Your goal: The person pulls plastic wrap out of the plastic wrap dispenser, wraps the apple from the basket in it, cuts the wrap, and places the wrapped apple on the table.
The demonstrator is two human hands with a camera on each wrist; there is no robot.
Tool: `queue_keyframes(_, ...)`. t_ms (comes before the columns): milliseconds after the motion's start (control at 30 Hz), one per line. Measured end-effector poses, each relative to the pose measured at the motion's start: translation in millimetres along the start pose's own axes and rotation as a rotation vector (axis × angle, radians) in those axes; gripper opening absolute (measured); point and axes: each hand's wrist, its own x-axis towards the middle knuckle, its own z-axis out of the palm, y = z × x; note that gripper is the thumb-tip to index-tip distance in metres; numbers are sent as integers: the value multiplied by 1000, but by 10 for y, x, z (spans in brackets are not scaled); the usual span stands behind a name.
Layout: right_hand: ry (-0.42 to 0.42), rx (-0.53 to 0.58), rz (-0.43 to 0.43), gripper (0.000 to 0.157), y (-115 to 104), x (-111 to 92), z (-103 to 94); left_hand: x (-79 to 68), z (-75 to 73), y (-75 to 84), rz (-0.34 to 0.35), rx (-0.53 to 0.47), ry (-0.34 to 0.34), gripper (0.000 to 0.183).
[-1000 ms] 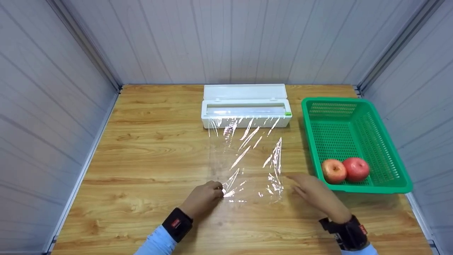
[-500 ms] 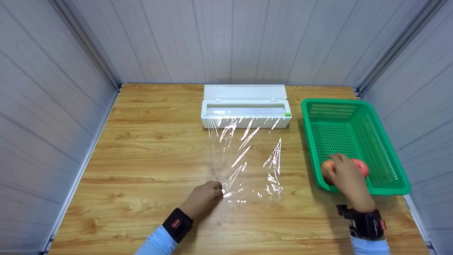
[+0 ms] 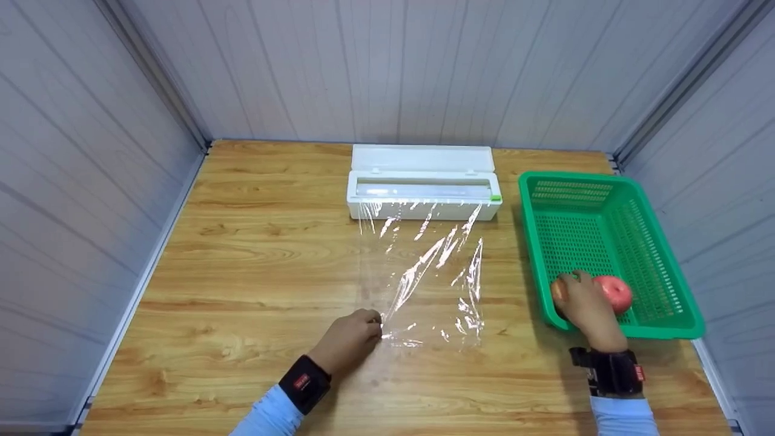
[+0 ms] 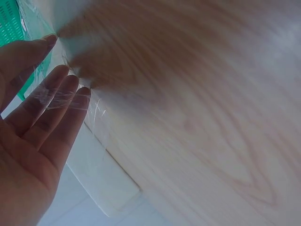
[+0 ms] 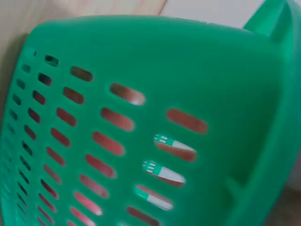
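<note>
I have the left hand (image 3: pixel 351 336), fingers parted, touching the film's (image 3: pixel 418 284) near left corner; my right hand (image 3: pixel 590 307) curls round the left apple (image 3: pixel 557 294), near left in the basket (image 3: pixel 666 266) at right.

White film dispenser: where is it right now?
In the head view, the white film dispenser sits near the middle of the table's far edge, left of the green basket, with clear film running toward the left hand.
</note>
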Motion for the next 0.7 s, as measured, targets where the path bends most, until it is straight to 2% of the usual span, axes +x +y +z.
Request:
queue_keyframes(433,-100,25,12,42,101,120,95,-2,7,2,12,11,25,5)
queue_keyframes(700,-77,51,2,41,108,111,64,-5,19,15,-8,14,12,5)
